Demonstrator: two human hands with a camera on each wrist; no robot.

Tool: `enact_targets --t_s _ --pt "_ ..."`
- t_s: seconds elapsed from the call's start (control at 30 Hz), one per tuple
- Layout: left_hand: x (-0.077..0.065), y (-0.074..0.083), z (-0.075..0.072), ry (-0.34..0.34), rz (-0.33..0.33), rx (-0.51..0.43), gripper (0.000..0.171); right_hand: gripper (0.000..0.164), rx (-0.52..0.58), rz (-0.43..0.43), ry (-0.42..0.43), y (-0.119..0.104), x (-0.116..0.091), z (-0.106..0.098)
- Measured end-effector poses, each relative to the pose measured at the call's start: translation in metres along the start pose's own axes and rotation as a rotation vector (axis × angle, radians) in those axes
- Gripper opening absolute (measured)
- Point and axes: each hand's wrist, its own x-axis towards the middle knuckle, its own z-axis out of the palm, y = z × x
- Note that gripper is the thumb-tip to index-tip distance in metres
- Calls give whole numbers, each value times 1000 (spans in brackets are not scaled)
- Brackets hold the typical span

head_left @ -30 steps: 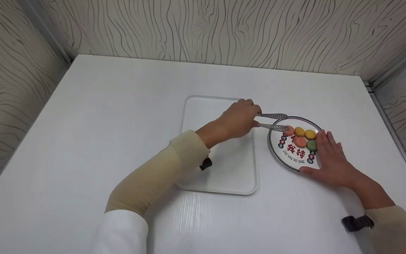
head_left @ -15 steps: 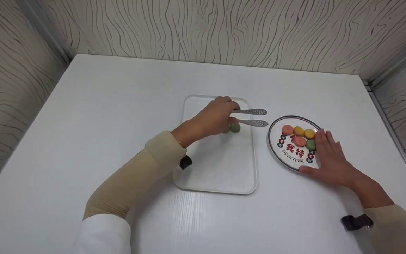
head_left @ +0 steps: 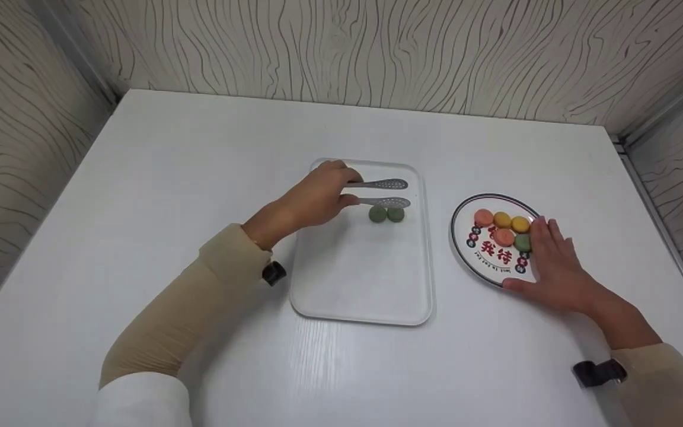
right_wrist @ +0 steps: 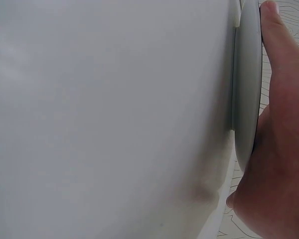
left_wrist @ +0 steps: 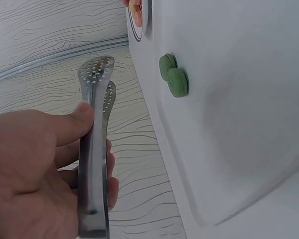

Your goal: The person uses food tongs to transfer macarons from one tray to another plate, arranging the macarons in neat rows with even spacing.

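Observation:
My left hand grips metal tongs above the upper part of a white tray. The perforated ends of the tongs stand apart with nothing between them. Just below those ends, in the head view, two green macarons lie side by side on the tray. My right hand rests along the right rim of a printed round plate, fingers straight and thumb at the lower rim. On that plate sit several macarons: pink, yellow and one green beside the fingers.
Tray and plate stand apart on a white table, the plate to the right. Behind the table rises a wood-grain patterned wall, with similar panels at both sides.
My left hand has moved left with the tongs, from the plate's edge to over the tray. Two green macarons on the tray have come into sight. My right hand stays at the plate.

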Motion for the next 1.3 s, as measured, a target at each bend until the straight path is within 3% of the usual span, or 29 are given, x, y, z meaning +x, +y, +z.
enact_targets --t_s 0.53,0.97,1.3 --pt "-35 -47 -9 19 -33 -104 33 129 -1 8 3 0 2 0" --pt "-39 -60 -5 2 -52 -80 31 129 8 1 5 2 0 3" --pt "-35 -61 0 -14 -55 -79 31 128 9 -4 11 3 0 2"
